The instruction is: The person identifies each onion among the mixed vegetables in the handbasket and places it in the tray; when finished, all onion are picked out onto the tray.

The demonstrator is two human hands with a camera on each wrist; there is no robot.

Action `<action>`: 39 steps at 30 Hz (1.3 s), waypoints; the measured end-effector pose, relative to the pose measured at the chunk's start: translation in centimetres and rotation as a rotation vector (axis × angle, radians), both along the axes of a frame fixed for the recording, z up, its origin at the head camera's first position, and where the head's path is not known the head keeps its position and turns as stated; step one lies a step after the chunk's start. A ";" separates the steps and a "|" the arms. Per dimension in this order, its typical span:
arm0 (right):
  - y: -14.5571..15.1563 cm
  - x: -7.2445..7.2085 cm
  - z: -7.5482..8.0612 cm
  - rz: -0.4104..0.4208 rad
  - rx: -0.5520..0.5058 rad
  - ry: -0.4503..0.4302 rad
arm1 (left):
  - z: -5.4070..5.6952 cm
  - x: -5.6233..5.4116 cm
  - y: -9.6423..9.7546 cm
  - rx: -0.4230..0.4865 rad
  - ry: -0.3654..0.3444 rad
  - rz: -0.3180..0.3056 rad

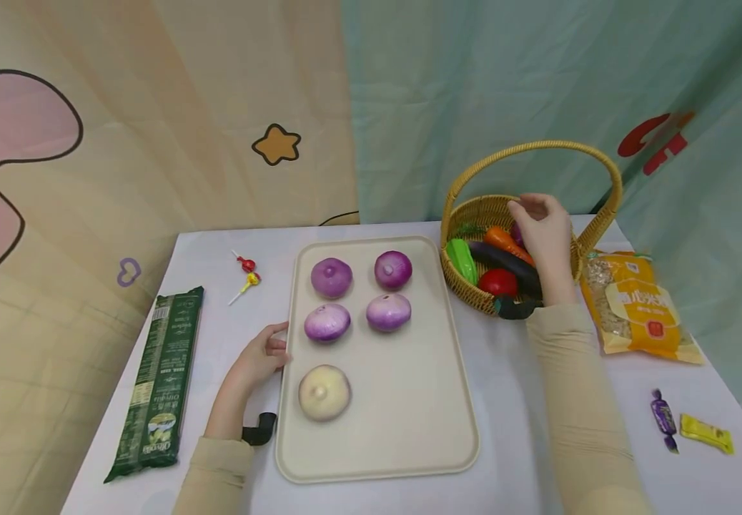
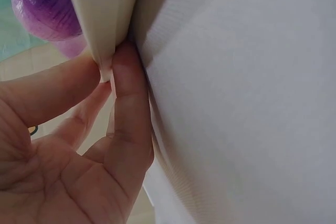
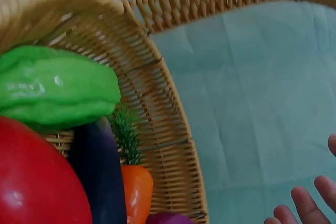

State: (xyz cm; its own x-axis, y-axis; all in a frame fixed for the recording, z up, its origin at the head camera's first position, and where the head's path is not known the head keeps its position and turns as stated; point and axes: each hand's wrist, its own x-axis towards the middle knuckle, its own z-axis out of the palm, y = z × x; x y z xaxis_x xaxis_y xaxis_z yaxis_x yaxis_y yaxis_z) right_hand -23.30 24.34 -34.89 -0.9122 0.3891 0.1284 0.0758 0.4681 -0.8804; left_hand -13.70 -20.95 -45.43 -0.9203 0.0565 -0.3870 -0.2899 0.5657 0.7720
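At the left edge of the beige tray (image 1: pixel 409 422), my left hand (image 1: pixel 260 363) pinches the rim between thumb and fingers. Several onions lie on the tray: purple ones such as the far-left onion (image 1: pixel 332 277), and a pale onion (image 1: pixel 324 393) nearer me. My right hand (image 1: pixel 546 232) hovers over the right part of the wicker basket (image 3: pixel 163 108), its fingers loosely bent around nothing. Inside the basket are a green pepper-like vegetable (image 3: pixel 58 90), a red round vegetable (image 3: pixel 37 177), an eggplant (image 3: pixel 100 171), a carrot (image 3: pixel 137 192) and a partly hidden purple onion (image 3: pixel 170 219).
The basket's tall handle (image 1: pixel 547 145) arches above my right hand. Right of the basket lies a yellow grain bag (image 1: pixel 641 307), with a purple candy (image 1: pixel 664 420) and a yellow candy (image 1: pixel 707 433) nearer. A green pasta pack (image 1: pixel 159 383) and two lollipops (image 1: pixel 246 272) lie left.
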 end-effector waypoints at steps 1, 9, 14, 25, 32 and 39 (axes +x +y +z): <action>0.7 -0.7 -0.2 -0.041 -0.024 -0.007 | 0.0 0.1 0.0 -0.005 -0.006 0.001; 3.8 -3.2 -3.1 -0.156 -0.110 -0.177 | -0.5 0.7 0.1 0.015 -0.037 0.014; 4.9 -3.5 -4.7 -0.049 -0.149 -0.299 | -0.6 0.7 0.1 0.022 -0.028 0.027; 6.2 -3.6 -6.5 -0.059 -0.027 -0.308 | -0.4 0.7 0.5 0.059 -0.016 0.030; 5.5 -2.8 -4.9 -0.057 -0.026 -0.304 | -0.4 0.5 0.5 0.059 -0.011 0.015; 1.4 0.2 -0.8 0.055 -0.140 -0.236 | 0.0 0.2 0.1 0.039 -0.007 0.014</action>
State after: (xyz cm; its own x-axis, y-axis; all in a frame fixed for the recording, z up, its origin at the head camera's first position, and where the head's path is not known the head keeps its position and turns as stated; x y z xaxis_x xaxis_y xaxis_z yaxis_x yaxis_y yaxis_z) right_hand -23.07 25.70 -35.64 -0.9307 0.3372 -0.1417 0.2642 0.3519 -0.8980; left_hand -13.46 -20.83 -45.45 -0.9186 0.0589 -0.3908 -0.3026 0.5313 0.7913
